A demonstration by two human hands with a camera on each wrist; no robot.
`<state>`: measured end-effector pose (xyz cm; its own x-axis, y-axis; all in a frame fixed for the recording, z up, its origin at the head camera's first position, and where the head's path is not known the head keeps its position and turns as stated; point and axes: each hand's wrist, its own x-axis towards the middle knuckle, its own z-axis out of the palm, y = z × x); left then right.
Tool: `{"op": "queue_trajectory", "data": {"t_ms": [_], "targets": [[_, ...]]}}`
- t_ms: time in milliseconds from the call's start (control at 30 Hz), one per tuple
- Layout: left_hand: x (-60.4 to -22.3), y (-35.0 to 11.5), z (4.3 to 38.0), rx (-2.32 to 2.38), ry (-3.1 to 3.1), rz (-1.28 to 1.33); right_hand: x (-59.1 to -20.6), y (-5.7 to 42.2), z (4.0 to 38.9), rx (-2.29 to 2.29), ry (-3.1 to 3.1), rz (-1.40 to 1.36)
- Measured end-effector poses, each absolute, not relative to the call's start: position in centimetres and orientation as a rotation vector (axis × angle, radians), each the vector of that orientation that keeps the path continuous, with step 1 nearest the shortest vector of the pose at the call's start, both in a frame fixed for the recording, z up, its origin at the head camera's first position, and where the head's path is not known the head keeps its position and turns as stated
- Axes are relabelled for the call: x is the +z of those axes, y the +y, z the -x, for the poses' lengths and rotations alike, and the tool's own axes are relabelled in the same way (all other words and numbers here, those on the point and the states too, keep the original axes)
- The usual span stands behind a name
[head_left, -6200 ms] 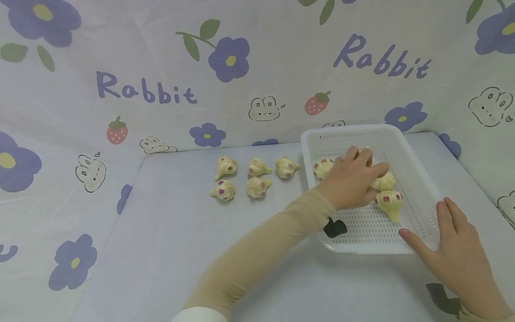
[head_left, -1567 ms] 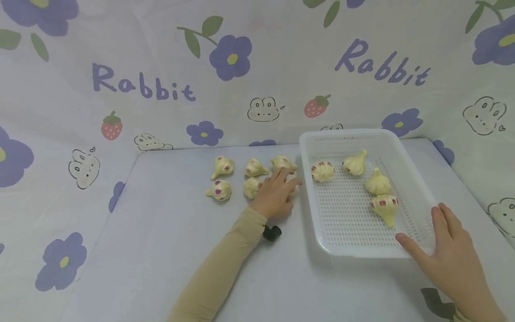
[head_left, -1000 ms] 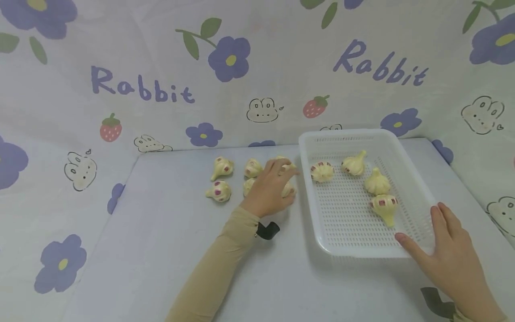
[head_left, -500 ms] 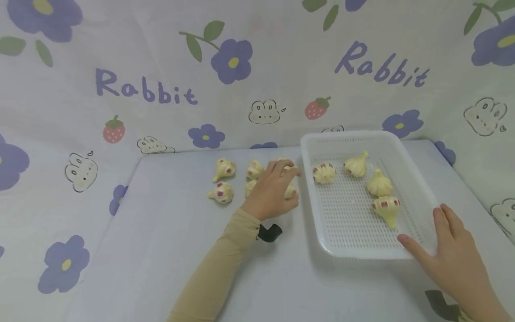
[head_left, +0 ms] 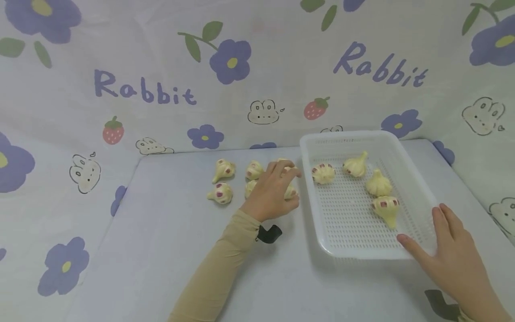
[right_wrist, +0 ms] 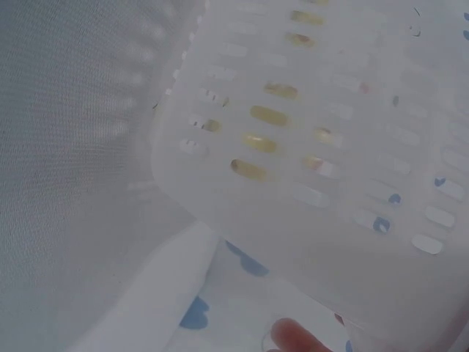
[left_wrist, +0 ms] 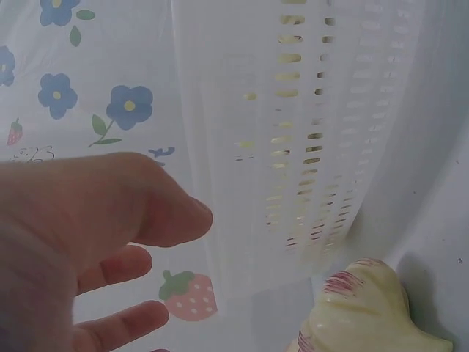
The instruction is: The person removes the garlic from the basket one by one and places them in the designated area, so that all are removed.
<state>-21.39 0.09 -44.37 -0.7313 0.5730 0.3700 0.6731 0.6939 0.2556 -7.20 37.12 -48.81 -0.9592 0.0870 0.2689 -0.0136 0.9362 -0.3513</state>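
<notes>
In the head view the left hand (head_left: 272, 190) hovers over the right end of two rows of garlic bulbs, fingers bent and spread. Below it a garlic bulb (head_left: 290, 192) lies on the table, partly covered by the hand. In the left wrist view the thumb (left_wrist: 176, 216) stands apart from that garlic bulb (left_wrist: 359, 312), with space between them. The right hand (head_left: 456, 255) rests on the near right corner of a white plastic basket (head_left: 322, 237), thumb over the front rim, fingers along the side. Several garlic bulbs (head_left: 386, 208) lie in the basket.
Other garlic bulbs (head_left: 221, 193) stand in the two rows left of the basket, near the back of the white table (head_left: 169, 250). A patterned cloth wall (head_left: 265, 53) rises behind. Black wrist mounts (head_left: 269, 233) sit under both wrists.
The left hand has gone from inside the basket to the table on its left, where one more garlic bulb now lies. Over the last second it has stayed almost still; the right hand has too.
</notes>
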Motion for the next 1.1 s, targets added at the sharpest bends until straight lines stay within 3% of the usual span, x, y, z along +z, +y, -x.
{"op": "queue_trajectory", "data": {"t_ms": [1100], "targets": [[-39.4, 5.7, 21.6, -0.302, -2.67, 1.163, -48.6, 36.8, 7.1, 0.529, -2.743, 0.001]]}}
